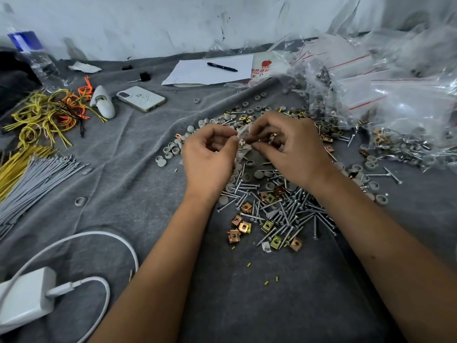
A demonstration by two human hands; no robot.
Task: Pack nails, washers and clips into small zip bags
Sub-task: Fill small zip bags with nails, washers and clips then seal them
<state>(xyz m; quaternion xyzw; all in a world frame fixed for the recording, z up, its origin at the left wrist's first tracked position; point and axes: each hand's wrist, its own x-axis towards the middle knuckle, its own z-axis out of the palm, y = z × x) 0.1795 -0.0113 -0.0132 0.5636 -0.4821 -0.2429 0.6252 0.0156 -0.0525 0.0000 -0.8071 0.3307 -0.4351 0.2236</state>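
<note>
Both hands meet over the middle of the grey cloth [138, 154]. The left hand [210, 154] and right hand [291, 149] each pinch the top edge of a small zip bag [243, 139] above the loose screws [284, 209]. The bag looks light, limp and slippery; gripping its stiffer zip strip seems best.

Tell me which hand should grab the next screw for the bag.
Probably the right hand. Both hands pinch the small zip bag, but the screw pile lies mostly under the right wrist, so it has the shorter reach. The left hand can keep hold of the bag.
</note>
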